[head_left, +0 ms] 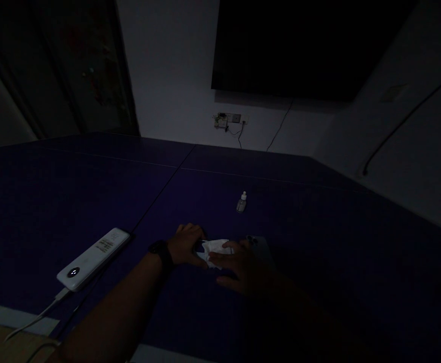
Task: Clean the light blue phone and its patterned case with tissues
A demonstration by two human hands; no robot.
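Note:
My left hand, with a dark watch on the wrist, has thumb and fingers closed on the left edge of a flat pale thing. Its kind is too dark and covered to make out. A crumpled white tissue lies over it, and the fingers of my right hand press the tissue down from the right. Just beyond the right hand, a phone rests with its camera lenses up, partly hidden by that hand. Farther back, a small clear bottle with a white cap is on the table.
A white power bank with a lit display and a plugged-in white cable lies at the left on the dark blue table. Behind stand a wall with sockets, hanging cords and a large dark screen. The room is dim.

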